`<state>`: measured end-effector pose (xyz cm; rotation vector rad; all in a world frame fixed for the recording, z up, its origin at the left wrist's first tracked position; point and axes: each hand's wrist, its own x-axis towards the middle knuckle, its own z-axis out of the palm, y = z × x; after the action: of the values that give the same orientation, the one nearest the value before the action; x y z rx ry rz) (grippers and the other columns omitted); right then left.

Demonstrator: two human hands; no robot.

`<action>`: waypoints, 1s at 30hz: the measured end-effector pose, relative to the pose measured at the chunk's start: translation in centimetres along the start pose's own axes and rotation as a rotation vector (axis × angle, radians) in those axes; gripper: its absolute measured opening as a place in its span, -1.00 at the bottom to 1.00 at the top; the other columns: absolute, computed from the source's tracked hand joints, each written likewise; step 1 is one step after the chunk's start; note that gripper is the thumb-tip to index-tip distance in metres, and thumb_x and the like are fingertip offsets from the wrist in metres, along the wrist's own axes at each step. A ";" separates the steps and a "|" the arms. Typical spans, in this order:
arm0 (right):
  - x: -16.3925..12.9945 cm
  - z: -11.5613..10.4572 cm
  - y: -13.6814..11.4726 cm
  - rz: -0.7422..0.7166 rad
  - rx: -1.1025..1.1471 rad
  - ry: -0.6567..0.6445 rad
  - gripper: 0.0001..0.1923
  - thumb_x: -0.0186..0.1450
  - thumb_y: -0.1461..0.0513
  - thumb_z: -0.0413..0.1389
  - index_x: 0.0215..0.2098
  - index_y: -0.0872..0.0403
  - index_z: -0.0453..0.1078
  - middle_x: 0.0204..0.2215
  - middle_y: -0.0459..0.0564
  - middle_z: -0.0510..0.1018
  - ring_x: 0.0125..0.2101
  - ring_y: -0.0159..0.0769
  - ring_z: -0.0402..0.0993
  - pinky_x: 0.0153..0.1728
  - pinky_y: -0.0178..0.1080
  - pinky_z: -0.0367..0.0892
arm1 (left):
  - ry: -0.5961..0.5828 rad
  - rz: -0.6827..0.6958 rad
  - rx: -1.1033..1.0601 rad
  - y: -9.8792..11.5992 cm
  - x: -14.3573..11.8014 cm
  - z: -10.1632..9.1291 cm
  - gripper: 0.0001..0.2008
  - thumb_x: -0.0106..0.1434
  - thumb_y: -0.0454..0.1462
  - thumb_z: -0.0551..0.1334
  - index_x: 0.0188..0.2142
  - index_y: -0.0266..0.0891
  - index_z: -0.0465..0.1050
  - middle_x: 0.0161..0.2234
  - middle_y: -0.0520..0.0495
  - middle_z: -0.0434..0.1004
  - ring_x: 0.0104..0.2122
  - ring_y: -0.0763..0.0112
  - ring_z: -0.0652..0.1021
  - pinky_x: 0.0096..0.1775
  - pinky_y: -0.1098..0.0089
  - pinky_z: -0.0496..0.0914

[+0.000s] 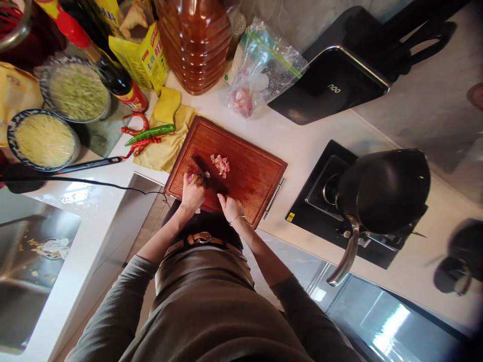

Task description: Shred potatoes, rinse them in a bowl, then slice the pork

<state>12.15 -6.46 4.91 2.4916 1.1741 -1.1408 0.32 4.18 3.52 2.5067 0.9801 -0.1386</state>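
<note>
On the reddish-brown wooden cutting board lies a small heap of cut raw meat. My left hand presses down at the board's left side, its fingers curled over a piece of meat that is mostly hidden. At the near edge, my right hand is closed around the handle of a knife, thumb pointing forward. The knife's dark blade extends between my two hands and is hard to tell from the shadow on the board.
Chillies lie on a yellow cloth left of the board. Farther left stand a bowl of pale shreds and a film-covered bowl. A large oil jug, knife block, plastic bag, pot and sink surround the workspace.
</note>
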 end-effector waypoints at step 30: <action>-0.3 1.4 5.2 0.034 0.665 0.220 -0.34 0.33 -0.10 -0.44 -0.62 0.05 0.22 -0.74 -0.07 0.34 -0.66 -0.41 0.34 -0.57 -0.38 0.17 | -0.160 -0.261 0.049 0.3 4.5 -1.6 -0.75 0.24 -0.32 0.01 -0.25 -0.29 0.45 -0.22 -0.29 0.52 -0.17 0.08 0.51 0.04 0.01 0.08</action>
<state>14.89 -10.77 3.27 3.1768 0.8884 -1.4667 3.76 7.50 3.97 2.3575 1.2436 -0.4413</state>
